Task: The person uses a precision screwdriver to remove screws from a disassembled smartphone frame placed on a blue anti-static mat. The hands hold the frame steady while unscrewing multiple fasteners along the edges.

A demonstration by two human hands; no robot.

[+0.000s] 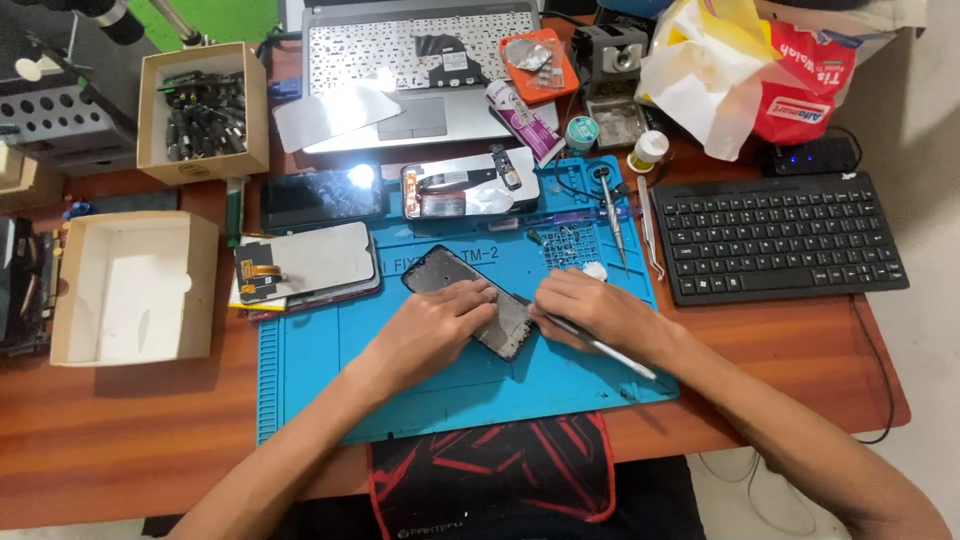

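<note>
A dark, opened phone body (450,275) lies tilted on the blue work mat (320,370). My left hand (435,330) presses flat on its middle and lower part, holding it down. My right hand (590,310) grips a thin silver tool (615,357) like a pen, with its tip at the phone's right edge. The lower end of the phone is hidden under my fingers.
A detached screen panel (310,262) lies at the mat's left edge, two more phones (325,195) (470,188) behind it. Tweezers and a screwdriver (612,215) rest at the mat's right. A black keyboard (780,235), laptop (420,70) and two cardboard boxes (135,290) (205,110) surround the mat.
</note>
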